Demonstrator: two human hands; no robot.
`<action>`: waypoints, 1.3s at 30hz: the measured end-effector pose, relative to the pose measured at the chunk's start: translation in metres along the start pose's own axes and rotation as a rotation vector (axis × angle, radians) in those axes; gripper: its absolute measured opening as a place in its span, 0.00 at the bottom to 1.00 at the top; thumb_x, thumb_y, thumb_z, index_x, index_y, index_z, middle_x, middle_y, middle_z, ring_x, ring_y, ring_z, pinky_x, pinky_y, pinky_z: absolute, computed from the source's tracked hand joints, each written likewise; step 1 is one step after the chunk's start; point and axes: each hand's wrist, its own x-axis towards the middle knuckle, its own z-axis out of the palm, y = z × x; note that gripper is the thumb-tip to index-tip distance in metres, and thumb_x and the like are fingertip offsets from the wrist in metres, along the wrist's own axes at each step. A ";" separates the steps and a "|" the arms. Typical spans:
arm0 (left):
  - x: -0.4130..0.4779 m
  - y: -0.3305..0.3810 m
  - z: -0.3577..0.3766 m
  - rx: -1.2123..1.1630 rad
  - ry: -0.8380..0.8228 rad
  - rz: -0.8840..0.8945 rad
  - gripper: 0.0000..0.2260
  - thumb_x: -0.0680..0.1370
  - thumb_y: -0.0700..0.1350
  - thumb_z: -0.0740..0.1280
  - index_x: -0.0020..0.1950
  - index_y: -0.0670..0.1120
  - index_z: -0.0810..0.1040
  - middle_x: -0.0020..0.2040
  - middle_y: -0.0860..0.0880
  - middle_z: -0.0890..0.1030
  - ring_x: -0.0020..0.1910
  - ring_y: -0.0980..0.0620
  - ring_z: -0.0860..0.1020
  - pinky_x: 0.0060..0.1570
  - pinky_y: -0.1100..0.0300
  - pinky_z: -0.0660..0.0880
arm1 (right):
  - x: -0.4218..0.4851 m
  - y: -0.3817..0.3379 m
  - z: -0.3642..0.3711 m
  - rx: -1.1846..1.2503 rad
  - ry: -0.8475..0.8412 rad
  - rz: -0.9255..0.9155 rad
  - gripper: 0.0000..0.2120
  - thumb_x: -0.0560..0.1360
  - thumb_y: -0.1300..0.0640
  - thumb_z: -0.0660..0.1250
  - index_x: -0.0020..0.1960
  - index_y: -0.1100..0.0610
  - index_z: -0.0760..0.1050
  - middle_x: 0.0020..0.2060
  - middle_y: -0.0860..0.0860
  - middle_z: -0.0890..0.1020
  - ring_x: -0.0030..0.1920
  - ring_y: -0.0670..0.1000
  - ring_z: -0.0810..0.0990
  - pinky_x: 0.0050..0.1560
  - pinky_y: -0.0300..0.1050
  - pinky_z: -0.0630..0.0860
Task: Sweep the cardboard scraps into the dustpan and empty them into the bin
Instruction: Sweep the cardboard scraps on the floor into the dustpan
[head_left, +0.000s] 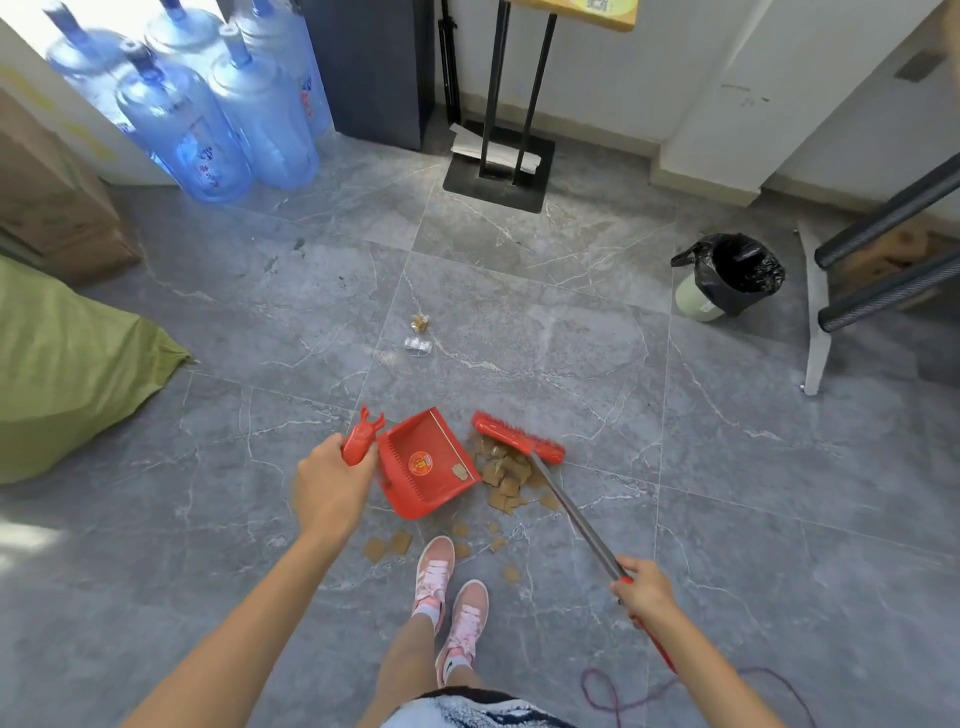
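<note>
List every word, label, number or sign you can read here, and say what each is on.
No text here reads as words or numbers.
water bottles: red label print, too blurred to read.
dustpan: round red-and-yellow emblem, too small to read.
yellow board: dark square code mark, cut off at the frame edge, unreadable.
bin: small mark on the pale body, too small to read.

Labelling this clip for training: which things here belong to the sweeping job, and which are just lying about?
Job: dustpan, gripped by left hand; broom, gripped by right hand; cardboard scraps; bin.
Lying about: water bottles; green sack; sign stand; wrappers.
</note>
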 end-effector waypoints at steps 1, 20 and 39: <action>-0.005 -0.001 -0.002 0.006 0.014 -0.005 0.16 0.75 0.55 0.67 0.32 0.49 0.71 0.28 0.48 0.75 0.34 0.41 0.77 0.31 0.54 0.69 | -0.005 0.004 -0.002 0.021 -0.002 -0.004 0.21 0.72 0.70 0.60 0.62 0.57 0.77 0.26 0.53 0.72 0.21 0.49 0.66 0.19 0.35 0.62; 0.011 0.006 -0.020 -0.055 0.127 -0.084 0.14 0.76 0.55 0.66 0.33 0.50 0.72 0.32 0.48 0.76 0.36 0.41 0.77 0.34 0.54 0.69 | -0.005 -0.166 -0.007 0.189 -0.132 -0.078 0.15 0.73 0.69 0.63 0.59 0.61 0.72 0.28 0.55 0.71 0.24 0.49 0.67 0.24 0.40 0.65; 0.172 -0.013 -0.013 -0.054 0.100 -0.136 0.15 0.76 0.56 0.66 0.37 0.47 0.75 0.34 0.44 0.81 0.38 0.39 0.78 0.36 0.51 0.72 | 0.132 -0.431 0.115 -0.160 -0.022 -0.165 0.13 0.77 0.66 0.59 0.60 0.63 0.75 0.40 0.57 0.74 0.35 0.55 0.73 0.24 0.44 0.66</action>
